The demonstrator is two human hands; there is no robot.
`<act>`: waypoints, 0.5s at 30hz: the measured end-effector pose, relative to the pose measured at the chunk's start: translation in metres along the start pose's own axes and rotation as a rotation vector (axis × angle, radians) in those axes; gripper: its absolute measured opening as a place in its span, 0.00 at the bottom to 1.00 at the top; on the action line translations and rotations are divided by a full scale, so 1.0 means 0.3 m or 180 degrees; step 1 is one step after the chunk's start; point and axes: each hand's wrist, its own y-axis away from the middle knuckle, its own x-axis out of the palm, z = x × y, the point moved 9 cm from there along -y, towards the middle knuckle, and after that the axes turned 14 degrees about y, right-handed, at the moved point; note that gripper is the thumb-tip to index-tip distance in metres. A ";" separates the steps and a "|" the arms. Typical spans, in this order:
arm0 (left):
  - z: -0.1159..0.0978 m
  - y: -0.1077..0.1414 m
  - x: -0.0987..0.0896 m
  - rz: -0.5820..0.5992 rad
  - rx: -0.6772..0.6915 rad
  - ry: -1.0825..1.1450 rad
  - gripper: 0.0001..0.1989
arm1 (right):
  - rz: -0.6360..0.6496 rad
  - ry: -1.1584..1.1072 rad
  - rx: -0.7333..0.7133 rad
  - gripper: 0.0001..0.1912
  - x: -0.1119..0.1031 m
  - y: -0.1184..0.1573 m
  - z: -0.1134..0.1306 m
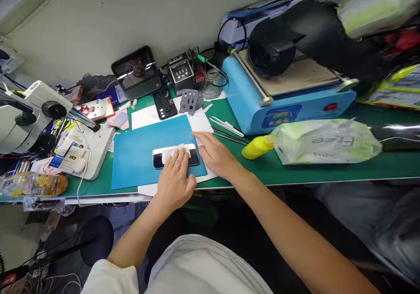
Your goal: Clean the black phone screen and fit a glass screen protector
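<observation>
Black-screened phone with white ends [194,155] lies flat on blue rectangular mat [131,158]. Left hand [175,182], fingers extended, palm down, presses thin white wipe [166,155] on screen. Right hand [217,155] open, fingers stretched over mat's right edge. Beyond mat: black phone-shaped piece [165,104], grey slotted stand [188,99]. Rightward: yellow squat bottle [257,148], blue boxy machine [243,97].

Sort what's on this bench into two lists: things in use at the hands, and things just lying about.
Apparently in use:
- phone, lying on the blue mat
- white wipe, between the phone and the left hand

Apparently just lying about:
- yellow bottle
- plastic packet
- blue machine
</observation>
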 end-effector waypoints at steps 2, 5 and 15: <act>0.000 -0.029 -0.007 0.0006 0.0009 -0.0006 0.32 | -0.0003 0.0019 0.0028 0.26 0.007 0.002 -0.009; -0.009 -0.068 -0.011 0.0008 0.0036 0.0013 0.33 | -0.0020 0.0072 0.0072 0.24 0.012 0.004 -0.023; -0.042 -0.040 -0.003 -0.0154 0.0185 0.0019 0.32 | -0.0078 0.0186 0.0136 0.18 0.010 0.005 -0.036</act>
